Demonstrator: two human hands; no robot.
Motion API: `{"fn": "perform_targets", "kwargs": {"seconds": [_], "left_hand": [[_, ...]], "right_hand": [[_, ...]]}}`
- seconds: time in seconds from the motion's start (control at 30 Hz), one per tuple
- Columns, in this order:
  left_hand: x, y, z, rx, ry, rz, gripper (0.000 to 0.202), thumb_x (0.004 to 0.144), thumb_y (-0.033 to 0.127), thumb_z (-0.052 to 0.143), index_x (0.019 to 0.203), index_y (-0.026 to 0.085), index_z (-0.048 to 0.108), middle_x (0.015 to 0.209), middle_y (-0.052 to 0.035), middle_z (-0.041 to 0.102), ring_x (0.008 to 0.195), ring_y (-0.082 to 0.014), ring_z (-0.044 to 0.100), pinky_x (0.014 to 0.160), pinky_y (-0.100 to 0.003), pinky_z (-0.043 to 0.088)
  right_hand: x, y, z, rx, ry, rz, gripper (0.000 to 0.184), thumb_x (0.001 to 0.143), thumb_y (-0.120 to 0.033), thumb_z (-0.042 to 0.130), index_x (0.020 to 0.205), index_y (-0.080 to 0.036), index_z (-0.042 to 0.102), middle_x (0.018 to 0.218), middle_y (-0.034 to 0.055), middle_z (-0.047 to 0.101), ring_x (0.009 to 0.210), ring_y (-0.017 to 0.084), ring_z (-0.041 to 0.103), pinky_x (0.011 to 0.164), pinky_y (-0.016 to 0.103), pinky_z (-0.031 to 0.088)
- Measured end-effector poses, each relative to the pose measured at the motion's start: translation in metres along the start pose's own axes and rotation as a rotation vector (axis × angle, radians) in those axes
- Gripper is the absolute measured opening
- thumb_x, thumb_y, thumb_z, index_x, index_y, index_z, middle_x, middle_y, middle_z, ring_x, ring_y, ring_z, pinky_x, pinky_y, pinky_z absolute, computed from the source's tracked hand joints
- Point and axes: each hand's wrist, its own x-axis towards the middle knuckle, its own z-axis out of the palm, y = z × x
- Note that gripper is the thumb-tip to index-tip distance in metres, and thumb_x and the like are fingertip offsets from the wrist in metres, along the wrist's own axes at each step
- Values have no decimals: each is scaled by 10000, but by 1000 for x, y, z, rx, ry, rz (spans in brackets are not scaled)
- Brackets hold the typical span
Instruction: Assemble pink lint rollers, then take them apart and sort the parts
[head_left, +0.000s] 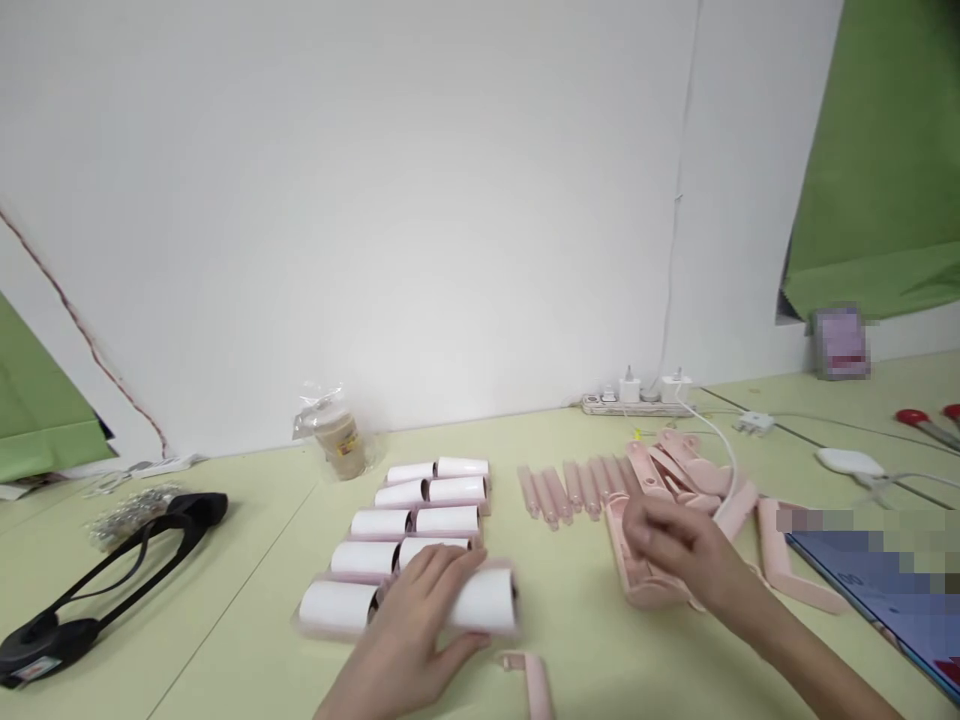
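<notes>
White paper rolls (448,521) with dark cores lie in pairs in a column, with translucent pink plastic around them. At the front of the column my left hand (416,630) is closed round a white roll (486,600), thumb on the near side and fingers over the top. My right hand (686,560) has its fingers curled above an open pink plastic shell (624,550); anything inside them is hidden. Behind it lies a pile of pink plastic parts (690,470). A pink handle-like piece (535,685) rests near the front edge of view, below the left hand.
Translucent pink tubes (559,492) lie in a row mid-table. A bagged cup (341,445) and a power strip (637,404) stand by the wall. A black strap-like frame (142,560) is at left. At right are a pink frame (795,570) and a phone-like screen (877,600).
</notes>
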Motion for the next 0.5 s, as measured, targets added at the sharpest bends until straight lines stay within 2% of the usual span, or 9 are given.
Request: {"fn": "perform_targets", "kwargs": {"seconds": [0.1, 0.17, 0.2, 0.27, 0.33, 0.37, 0.43, 0.5], "left_hand": [[-29, -29, 4, 95, -91, -86, 481, 784, 236, 499, 1228, 341, 347, 1204, -25, 461, 1091, -234, 402, 889, -384, 366], [-36, -46, 12, 227, -84, -115, 507, 776, 176, 491, 1229, 356, 353, 1241, -28, 439, 1130, -247, 378, 924, -437, 315], [-36, -52, 16, 294, -51, -124, 528, 772, 153, 485, 1236, 361, 345, 1265, -36, 422, 1146, -255, 365, 935, -465, 284], [-35, -57, 22, 391, 56, -128, 569, 762, 135, 482, 1259, 357, 316, 1306, -57, 382, 1171, -271, 341, 946, -502, 234], [-33, -52, 26, 374, 176, -127, 581, 736, 178, 521, 1263, 322, 322, 1306, -77, 379, 1165, -283, 343, 944, -494, 233], [-33, -46, 28, 309, 226, -143, 534, 725, 221, 541, 1229, 286, 378, 1260, -89, 426, 1127, -280, 381, 926, -465, 272], [-34, -32, 36, 58, 254, -236, 316, 733, 328, 537, 1026, 210, 531, 1008, -88, 571, 919, -237, 510, 788, -365, 396], [-35, -18, 51, -327, 155, -385, 219, 764, 396, 496, 793, 189, 562, 666, -22, 569, 635, -167, 533, 600, -281, 426]], "right_hand": [[-10, -12, 12, -226, -440, 0, 106, 699, -178, 506, 623, -197, 578, 590, -19, 569, 548, 121, 501, 489, 208, 330], [-17, -14, 24, -404, -614, -17, 51, 661, -247, 586, 695, -218, 610, 629, -22, 602, 568, 135, 529, 472, 203, 304], [-22, -13, 31, -498, -659, -41, 128, 612, -296, 637, 714, -223, 610, 647, -22, 608, 570, 145, 535, 458, 205, 281], [-32, -6, 44, -681, -702, -95, 233, 525, -339, 695, 695, -218, 592, 661, -19, 602, 548, 156, 532, 430, 211, 227], [-42, 3, 53, -806, -738, -163, 174, 538, -271, 685, 639, -208, 558, 661, -25, 597, 519, 146, 532, 412, 221, 189], [-47, 8, 57, -844, -753, -213, 130, 576, -226, 661, 627, -206, 542, 659, -32, 596, 510, 137, 534, 408, 227, 182], [-53, 16, 61, -894, -741, -349, 109, 654, -180, 621, 642, -206, 516, 655, -45, 595, 512, 124, 538, 410, 240, 193], [-54, 23, 63, -949, -661, -511, 118, 737, -204, 579, 663, -206, 486, 631, -51, 586, 501, 119, 525, 421, 249, 215]]}}
